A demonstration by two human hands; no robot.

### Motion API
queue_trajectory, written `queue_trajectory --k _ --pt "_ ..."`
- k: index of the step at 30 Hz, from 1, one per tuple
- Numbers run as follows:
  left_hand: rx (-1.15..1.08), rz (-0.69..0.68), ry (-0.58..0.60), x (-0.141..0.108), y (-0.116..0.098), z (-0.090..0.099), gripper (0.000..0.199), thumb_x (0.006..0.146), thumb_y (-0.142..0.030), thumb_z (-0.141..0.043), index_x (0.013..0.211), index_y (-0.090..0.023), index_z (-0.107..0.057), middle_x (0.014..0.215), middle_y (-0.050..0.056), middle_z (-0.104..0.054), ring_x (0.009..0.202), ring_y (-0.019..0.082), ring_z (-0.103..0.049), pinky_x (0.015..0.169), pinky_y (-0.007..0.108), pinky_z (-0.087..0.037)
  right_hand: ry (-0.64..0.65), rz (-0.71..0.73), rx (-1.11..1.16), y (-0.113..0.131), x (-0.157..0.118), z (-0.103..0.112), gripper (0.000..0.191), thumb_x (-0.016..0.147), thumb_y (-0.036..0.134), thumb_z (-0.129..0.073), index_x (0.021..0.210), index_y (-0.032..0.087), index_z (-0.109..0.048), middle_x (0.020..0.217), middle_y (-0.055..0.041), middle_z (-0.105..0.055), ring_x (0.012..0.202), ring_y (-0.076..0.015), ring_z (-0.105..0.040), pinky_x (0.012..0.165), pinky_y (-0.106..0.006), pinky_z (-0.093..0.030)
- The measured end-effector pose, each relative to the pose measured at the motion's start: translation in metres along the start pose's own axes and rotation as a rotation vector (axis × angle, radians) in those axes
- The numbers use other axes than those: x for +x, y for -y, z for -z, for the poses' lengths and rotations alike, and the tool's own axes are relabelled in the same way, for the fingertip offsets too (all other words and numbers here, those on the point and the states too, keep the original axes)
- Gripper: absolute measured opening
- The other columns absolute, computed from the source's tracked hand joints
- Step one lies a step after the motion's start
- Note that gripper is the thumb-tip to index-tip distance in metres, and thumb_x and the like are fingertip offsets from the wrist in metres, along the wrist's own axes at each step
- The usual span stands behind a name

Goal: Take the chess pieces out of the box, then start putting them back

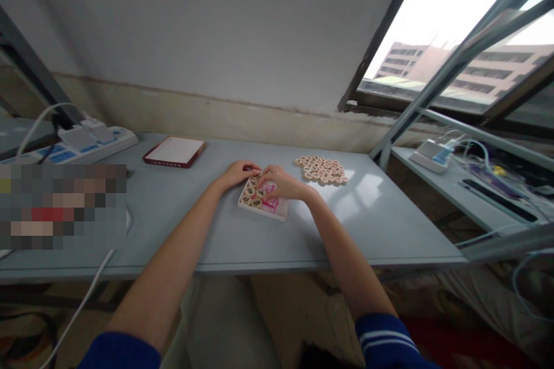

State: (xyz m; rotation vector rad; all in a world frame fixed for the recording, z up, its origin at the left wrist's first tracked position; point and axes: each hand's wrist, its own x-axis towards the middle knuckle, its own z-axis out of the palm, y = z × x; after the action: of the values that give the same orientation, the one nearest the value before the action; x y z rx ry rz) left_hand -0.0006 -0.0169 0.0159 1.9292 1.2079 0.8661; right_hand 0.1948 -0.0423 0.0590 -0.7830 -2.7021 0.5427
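Observation:
A shallow white box [277, 211] with a pink lining lies on the grey table [182, 225]. Several round wooden chess pieces [251, 196] with dark characters sit in its left half. My left hand [236, 174] rests at the box's far left corner, fingers curled toward the pieces. My right hand [283, 183] lies over the box's far side, its fingertips on a piece near the top edge. Both hands meet above the box. Whether a piece is pinched between the fingers is hidden.
A pile of loose wooden chess pieces [321, 169] lies to the right of the box. A red-edged box lid [174, 151] sits at the back left. Power strips [82, 141] with cables occupy the far left; a second shelf with cables [454, 173] stands to the right.

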Motion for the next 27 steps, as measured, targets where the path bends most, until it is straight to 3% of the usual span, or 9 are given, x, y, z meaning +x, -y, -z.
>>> queue_trajectory --k 5,9,14,16,19,24,27 --pt "-0.002 0.016 -0.001 0.0 -0.001 -0.001 0.042 0.067 -0.045 -0.054 0.09 -0.011 -0.066 0.085 0.008 -0.067 0.078 0.019 -0.058 0.071 0.028 -0.043 -0.189 -0.081 -0.074 -0.019 -0.003 0.009 0.024 0.066 0.026 -0.071 0.089 0.024 -0.064 0.102 -0.0034 -0.044 0.103 -0.0195 -0.041 0.093 -0.037 -0.03" --pt "-0.005 0.03 -0.01 0.0 0.002 -0.002 0.042 0.068 -0.046 -0.054 0.091 -0.013 -0.066 0.087 0.008 -0.067 0.079 0.019 -0.059 0.071 0.028 -0.043 -0.394 -0.292 -0.233 -0.046 -0.013 0.015 0.021 0.067 0.025 -0.068 0.087 0.021 -0.064 0.105 -0.0063 -0.042 0.103 -0.0218 -0.038 0.092 -0.036 -0.03" --pt "-0.015 0.044 -0.006 -0.001 0.002 -0.002 0.042 0.068 -0.045 -0.054 0.092 -0.013 -0.065 0.083 0.008 -0.067 0.074 0.019 -0.059 0.066 0.027 -0.044 -0.437 -0.597 -0.375 -0.066 -0.031 0.019 0.021 0.07 0.024 -0.062 0.091 0.018 -0.061 0.106 -0.0095 -0.043 0.102 -0.0257 -0.038 0.088 -0.038 -0.031" --pt "-0.03 0.041 -0.007 -0.002 0.001 -0.001 0.041 0.068 -0.045 -0.054 0.091 -0.012 -0.065 0.083 0.008 -0.067 0.074 0.018 -0.059 0.065 0.027 -0.044 -0.463 -0.657 -0.398 -0.065 -0.034 0.022 0.026 0.071 0.021 -0.058 0.097 0.018 -0.058 0.107 -0.0103 -0.042 0.102 -0.0264 -0.038 0.087 -0.04 -0.031" --pt "-0.045 0.041 -0.021 -0.003 -0.001 -0.002 0.04 0.068 -0.045 -0.054 0.088 -0.012 -0.065 0.083 0.008 -0.067 0.074 0.019 -0.059 0.067 0.027 -0.044 -0.463 -0.548 -0.387 -0.055 -0.032 0.025 0.035 0.067 0.009 -0.053 0.1 0.019 -0.055 0.11 -0.0089 -0.042 0.102 -0.0242 -0.038 0.088 -0.039 -0.03" --pt "-0.045 0.005 -0.046 -0.003 0.001 -0.003 0.038 0.068 -0.043 -0.054 0.088 -0.014 -0.066 0.086 0.008 -0.067 0.078 0.02 -0.059 0.072 0.029 -0.044 -0.174 -0.033 -0.115 -0.023 -0.012 0.018 0.047 0.059 -0.006 -0.044 0.095 0.021 -0.057 0.101 -0.0026 -0.05 0.101 -0.0162 -0.043 0.092 -0.032 -0.03" --pt "-0.049 -0.02 -0.055 -0.002 0.003 -0.002 0.034 0.068 -0.042 -0.054 0.087 -0.016 -0.066 0.088 0.006 -0.067 0.082 0.02 -0.059 0.076 0.03 -0.043 -0.115 0.077 0.018 -0.004 -0.003 0.012 0.043 0.061 -0.006 -0.044 0.091 0.02 -0.059 0.099 -0.0018 -0.052 0.099 -0.0149 -0.046 0.092 -0.03 -0.032"
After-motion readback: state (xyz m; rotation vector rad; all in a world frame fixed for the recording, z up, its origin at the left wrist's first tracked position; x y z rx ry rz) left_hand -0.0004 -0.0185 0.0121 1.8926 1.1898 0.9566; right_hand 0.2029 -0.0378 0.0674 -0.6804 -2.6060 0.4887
